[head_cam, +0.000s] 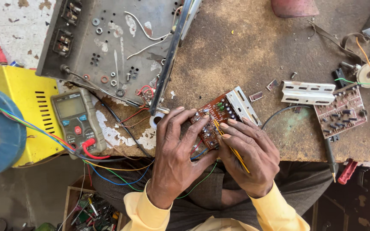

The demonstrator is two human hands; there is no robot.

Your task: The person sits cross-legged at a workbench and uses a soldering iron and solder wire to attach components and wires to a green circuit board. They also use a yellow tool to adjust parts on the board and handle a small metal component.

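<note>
A small reddish-brown printed circuit board (214, 119), crowded with tiny components and fitted with a ribbed silver metal heat sink (243, 105) along its far edge, was held at the near edge of a worn brown workbench (236, 55). The left hand (174, 156) was curled over the board's left side, its fingers (185, 124) closed lightly on the edge. The right hand (249, 156) was laid across the board's right side, and a thin yellow wire (232, 147) was pinched between its fingers and led onto the board. The board was judged light and stiff but fragile: it would best be gripped by its bare edges or the heat sink, never by the soldered parts. The wire was judged soft and easily bent. To the left a grey multimeter (76, 119) with a red probe lead was seen beside a yellow metal box (26, 107), and an opened grey metal chassis (112, 42) lay behind. A second circuit board (341, 112) was set well apart on the right.
</note>
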